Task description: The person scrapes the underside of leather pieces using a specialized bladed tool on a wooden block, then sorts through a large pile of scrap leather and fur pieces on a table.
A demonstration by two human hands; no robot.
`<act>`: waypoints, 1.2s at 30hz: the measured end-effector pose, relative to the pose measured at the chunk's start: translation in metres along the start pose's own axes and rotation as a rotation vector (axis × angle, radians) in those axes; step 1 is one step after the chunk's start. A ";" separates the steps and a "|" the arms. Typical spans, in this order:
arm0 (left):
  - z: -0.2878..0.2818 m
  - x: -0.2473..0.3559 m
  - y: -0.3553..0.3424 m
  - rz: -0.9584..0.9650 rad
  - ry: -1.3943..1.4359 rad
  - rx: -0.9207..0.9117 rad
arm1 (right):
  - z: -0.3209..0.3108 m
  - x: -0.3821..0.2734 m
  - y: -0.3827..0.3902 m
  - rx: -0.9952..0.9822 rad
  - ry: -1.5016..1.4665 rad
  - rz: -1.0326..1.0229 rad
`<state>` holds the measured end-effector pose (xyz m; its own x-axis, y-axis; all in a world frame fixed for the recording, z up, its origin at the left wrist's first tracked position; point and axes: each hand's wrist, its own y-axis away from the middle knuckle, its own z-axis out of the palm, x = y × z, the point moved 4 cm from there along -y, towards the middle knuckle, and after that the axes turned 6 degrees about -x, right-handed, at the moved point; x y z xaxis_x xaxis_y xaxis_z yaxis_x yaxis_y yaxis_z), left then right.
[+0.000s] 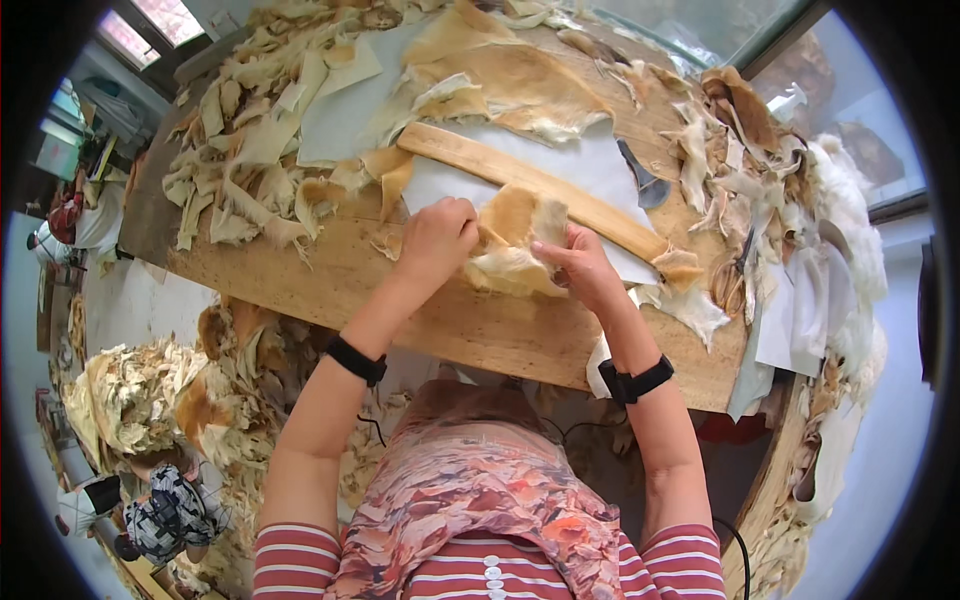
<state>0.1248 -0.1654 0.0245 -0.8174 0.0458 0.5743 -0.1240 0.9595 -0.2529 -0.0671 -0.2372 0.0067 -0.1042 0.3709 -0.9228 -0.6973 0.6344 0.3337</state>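
A small tan and cream piece of fur hide [512,222] is between my hands, over the near part of the wooden table. My right hand [588,268] grips its right side, thumb on top and fingers beneath. My left hand [438,240] is closed at the left edge of the piece, fingertips pinched together against it. Just beyond lies a long flat wooden bar [520,180], slanting down to the right across white paper [440,190]. A dark flat blade-like tool [648,180] rests on the paper's right side. Scissors [735,280] lie farther right among scraps.
Hide scraps [250,180] cover the table's left and far sides, with a larger tan hide [500,70] at the back. More scraps and white fur [840,220] line the right edge. A big heap of scraps [140,395] stands lower left. Other people [170,510] are at left.
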 end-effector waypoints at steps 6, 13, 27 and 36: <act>0.007 -0.021 -0.017 -0.199 0.146 -0.095 | -0.006 0.003 -0.009 -0.082 0.014 0.023; 0.011 -0.024 -0.015 -0.182 0.196 -0.062 | -0.006 0.022 -0.016 -0.088 -0.186 -0.162; -0.002 0.036 0.109 0.037 -0.127 -0.009 | -0.141 -0.015 0.093 -0.095 0.213 0.051; 0.050 0.068 0.118 -0.009 -0.247 0.017 | -0.291 -0.139 0.061 0.385 -0.432 -0.564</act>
<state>0.0259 -0.0628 -0.0053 -0.9288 -0.0343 0.3691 -0.1396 0.9548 -0.2626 -0.3014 -0.4478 0.0988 0.5291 0.1047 -0.8421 -0.2618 0.9641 -0.0446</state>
